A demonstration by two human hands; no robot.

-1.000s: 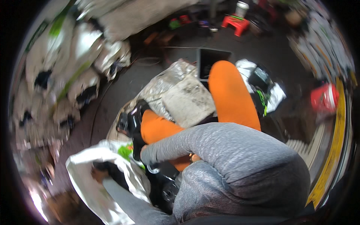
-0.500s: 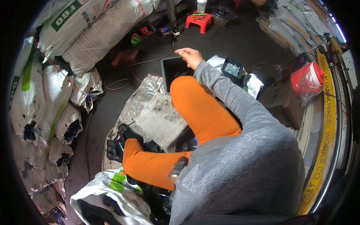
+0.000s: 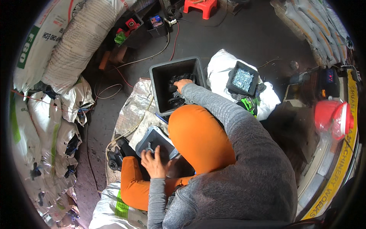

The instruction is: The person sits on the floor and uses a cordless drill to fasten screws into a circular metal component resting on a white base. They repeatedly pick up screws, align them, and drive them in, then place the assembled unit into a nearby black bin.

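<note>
My right hand (image 3: 183,85) is down inside a large black bin (image 3: 154,86), its fingers bunched together against dark black parts (image 3: 176,100). What those fingers hold, if anything, is hidden. My left hand (image 3: 153,165) has its fingers spread over the near edge of a smaller grey tray (image 3: 158,134) between my legs. By its fingertips a small grey piece (image 3: 149,146) shows in the tray, too blurred to name. Beneath the tray lies a pale, worn slab or sheet (image 3: 142,128), partly covered.
Right of the bin, a small black box of silvery screws (image 3: 243,80) rests on a white sack (image 3: 219,70). Filled sacks (image 3: 45,126) line the left side. Cables (image 3: 152,57) cross the dark floor. A red stool (image 3: 202,5) and a red jug (image 3: 329,116) stand farther out.
My right hand has dropped from above the bin's rim into it. My left hand has come into view over the grey tray, which now shows between my legs. The view has shifted forward.
</note>
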